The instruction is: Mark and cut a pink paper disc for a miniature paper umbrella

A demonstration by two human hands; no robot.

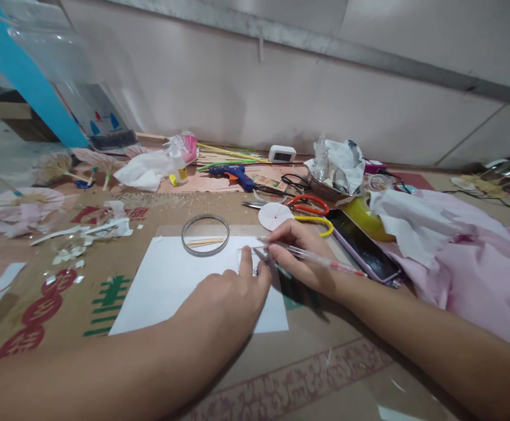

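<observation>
My right hand (301,257) grips a slim clear-barrelled pen (320,261) with a reddish end, its tip above the white paper (162,289). Beside it my left hand (232,292) lies on the same sheet, index finger and thumb stretched out and apart. Those fingertips press on a small clear rectangular piece (256,271) with dark marks, mostly covered by the fingers. A grey ring (186,245) rests on the paper's far edge, with several thin wooden sticks (208,241) inside its outline. A white paper disc (274,216) lies just beyond my right hand.
Cardboard (149,210) covers the work surface. Orange-handled scissors (309,204), a yellow handle (325,222) and a phone (364,245) lie to the right, near pink cloth (465,257). Behind are a blue glue gun (232,174) and glue bottle (177,169); paper scraps (106,225) lie left.
</observation>
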